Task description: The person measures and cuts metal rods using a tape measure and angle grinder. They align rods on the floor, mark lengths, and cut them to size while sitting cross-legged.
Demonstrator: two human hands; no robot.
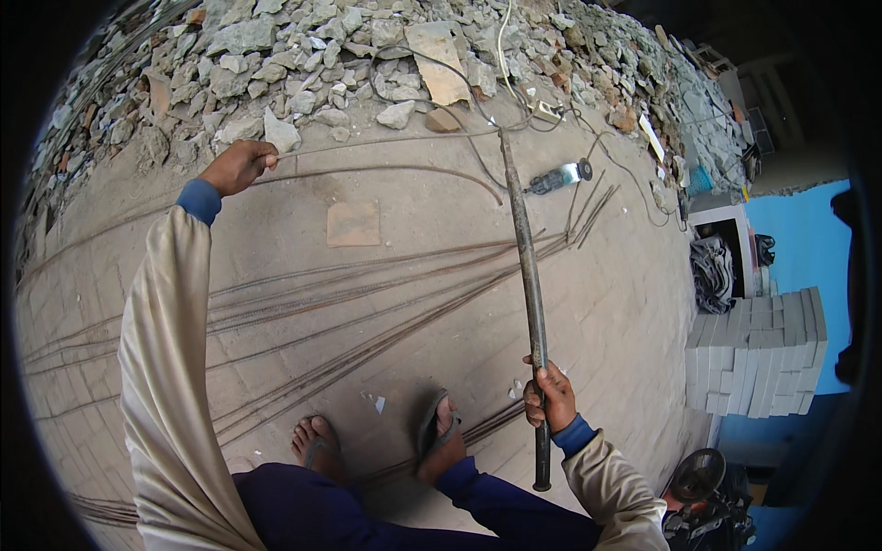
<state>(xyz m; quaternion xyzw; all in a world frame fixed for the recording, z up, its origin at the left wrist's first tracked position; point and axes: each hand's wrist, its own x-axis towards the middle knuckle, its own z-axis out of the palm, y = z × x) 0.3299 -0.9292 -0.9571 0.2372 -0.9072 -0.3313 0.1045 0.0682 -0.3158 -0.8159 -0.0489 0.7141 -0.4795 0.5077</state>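
Observation:
My left hand is stretched out far ahead and closed around one end of a thin steel rod that runs to the right toward the far tip of a long dark metal pipe. My right hand grips that pipe near its lower end, close to my body. The pipe points away from me toward the rubble. My two sandalled feet stand on the ground among several long thin rods lying flat.
A heap of broken stone rubble fills the far side. An angle grinder with cable lies beyond the pipe's tip, near a power strip. Stacked grey blocks stand at right, a machine wheel at lower right. A flat tile lies ahead.

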